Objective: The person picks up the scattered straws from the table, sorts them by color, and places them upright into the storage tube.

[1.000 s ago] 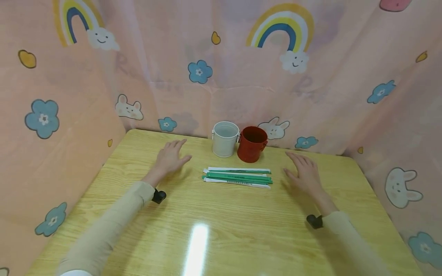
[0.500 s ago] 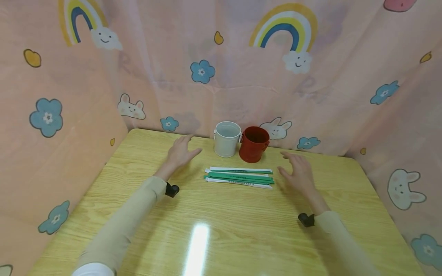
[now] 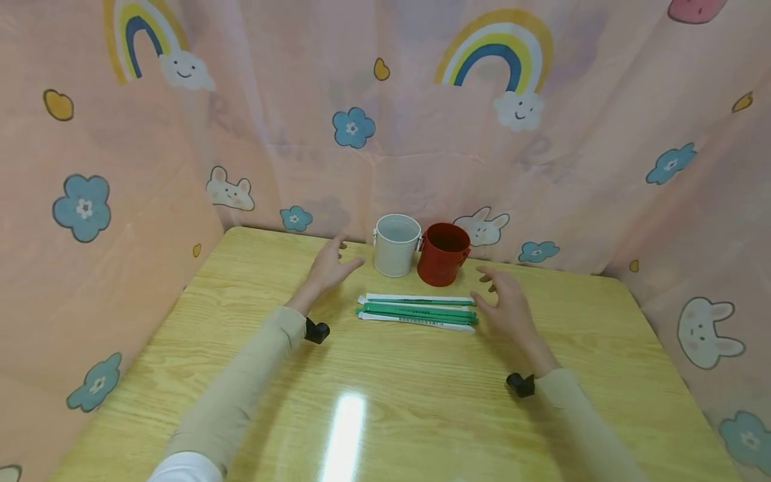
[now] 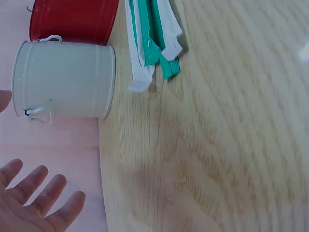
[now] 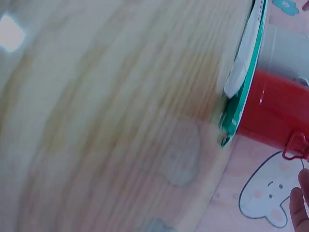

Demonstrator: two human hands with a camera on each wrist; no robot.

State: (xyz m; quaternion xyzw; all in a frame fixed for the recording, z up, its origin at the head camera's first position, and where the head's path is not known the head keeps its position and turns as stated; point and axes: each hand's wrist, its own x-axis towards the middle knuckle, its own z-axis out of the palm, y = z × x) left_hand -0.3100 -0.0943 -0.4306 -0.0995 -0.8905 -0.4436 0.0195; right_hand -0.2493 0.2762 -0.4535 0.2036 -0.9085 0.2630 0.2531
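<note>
My left hand (image 3: 329, 268) is just left of a white metal bucket (image 3: 395, 248), fingers spread and holding nothing. In the left wrist view its fingers (image 4: 54, 188) show apart from the bucket's side. On the other side, my right hand (image 3: 507, 302) hovers by the right ends of the paper-wrapped straws (image 3: 417, 312), which are green and white and lie side by side. It too holds nothing, its thumb overlapping the straw ends in the head view. A red metal bucket (image 3: 444, 256) stands upright beside the white one, behind the straws.
A light wooden table (image 3: 421, 402) carries everything, with a bright reflection near its front. A pink patterned curtain (image 3: 289, 87) hangs right behind the buckets and along both sides. Each wrist wears a small black camera (image 3: 316, 331).
Both hands have moved inward: the left one rightward toward the white bucket, the right one leftward to the straw ends. Buckets and straws stay in place.
</note>
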